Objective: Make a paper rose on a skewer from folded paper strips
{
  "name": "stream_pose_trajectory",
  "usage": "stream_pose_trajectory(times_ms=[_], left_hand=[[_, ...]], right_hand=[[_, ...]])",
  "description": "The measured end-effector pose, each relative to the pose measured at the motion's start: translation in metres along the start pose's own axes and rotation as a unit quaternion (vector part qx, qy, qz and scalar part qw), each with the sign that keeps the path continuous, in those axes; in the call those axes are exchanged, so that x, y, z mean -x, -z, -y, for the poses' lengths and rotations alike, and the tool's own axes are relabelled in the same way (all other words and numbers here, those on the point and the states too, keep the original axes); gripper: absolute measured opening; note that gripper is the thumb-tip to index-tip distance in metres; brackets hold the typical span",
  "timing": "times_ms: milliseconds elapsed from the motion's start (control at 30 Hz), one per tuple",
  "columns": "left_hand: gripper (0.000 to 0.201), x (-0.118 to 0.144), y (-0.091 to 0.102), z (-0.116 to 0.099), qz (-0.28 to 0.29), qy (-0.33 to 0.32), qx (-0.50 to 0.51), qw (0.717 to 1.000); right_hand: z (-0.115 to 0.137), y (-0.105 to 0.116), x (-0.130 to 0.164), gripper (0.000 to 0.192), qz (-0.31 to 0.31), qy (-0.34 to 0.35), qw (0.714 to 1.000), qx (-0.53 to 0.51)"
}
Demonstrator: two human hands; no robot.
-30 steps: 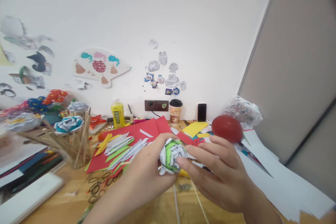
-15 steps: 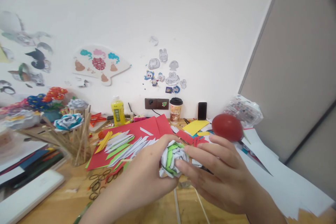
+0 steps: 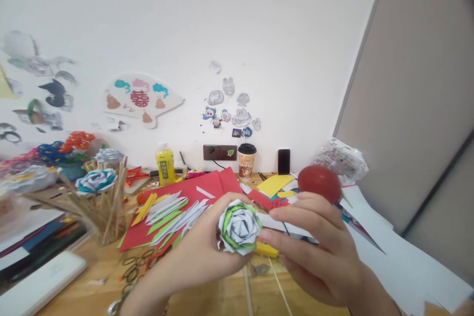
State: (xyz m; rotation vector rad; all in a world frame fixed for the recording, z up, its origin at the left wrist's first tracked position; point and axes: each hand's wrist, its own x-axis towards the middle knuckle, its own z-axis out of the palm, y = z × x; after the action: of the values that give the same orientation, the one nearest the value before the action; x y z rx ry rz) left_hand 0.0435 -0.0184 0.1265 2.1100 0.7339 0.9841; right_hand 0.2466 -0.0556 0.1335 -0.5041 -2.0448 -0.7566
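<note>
A folded paper rose [image 3: 239,226] in white and green sits in front of me, its open face turned toward the camera. My left hand [image 3: 196,259] cups it from below and behind. My right hand [image 3: 314,252] is beside it on the right, fingertips touching or nearly touching its right edge. Behind the rose lies red paper [image 3: 192,192] covered with several white, green and yellow folded paper strips [image 3: 170,207].
A red ball [image 3: 319,183] sits right of the hands. A holder of wooden sticks [image 3: 105,212] with a blue-white paper flower [image 3: 95,180] stands left. A yellow bottle [image 3: 165,164], paper cup [image 3: 247,160] and phone [image 3: 284,161] line the wall. Rubber bands [image 3: 135,266] and white sheets [image 3: 400,261] lie on the wooden table.
The paper rose was turned in my hands: earlier its side showed, now its spiral face points at the camera. My right fingers shifted slightly off it to the right.
</note>
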Motion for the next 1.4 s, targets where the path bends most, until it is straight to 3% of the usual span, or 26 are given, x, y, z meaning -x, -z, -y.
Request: stream_pose_trajectory(times_ms=[500, 767, 1100, 1400], left_hand=[[0.037, -0.001, 0.001, -0.001, 0.012, 0.007, 0.01, 1.0], [0.043, 0.002, -0.002, 0.005, -0.014, 0.011, -0.024, 1.0], [0.039, 0.002, 0.001, -0.002, -0.019, 0.0, 0.006, 1.0], [0.037, 0.004, 0.001, 0.004, -0.022, 0.028, 0.025, 0.999]], right_hand=[[-0.004, -0.008, -0.007, 0.026, 0.029, -0.027, 0.994, -0.103], [0.007, -0.014, -0.006, 0.025, 0.028, -0.015, 0.998, -0.045], [0.002, -0.008, -0.006, 0.027, -0.015, -0.035, 0.997, -0.061], [0.001, -0.016, -0.002, 0.03, -0.002, -0.024, 0.996, -0.09]])
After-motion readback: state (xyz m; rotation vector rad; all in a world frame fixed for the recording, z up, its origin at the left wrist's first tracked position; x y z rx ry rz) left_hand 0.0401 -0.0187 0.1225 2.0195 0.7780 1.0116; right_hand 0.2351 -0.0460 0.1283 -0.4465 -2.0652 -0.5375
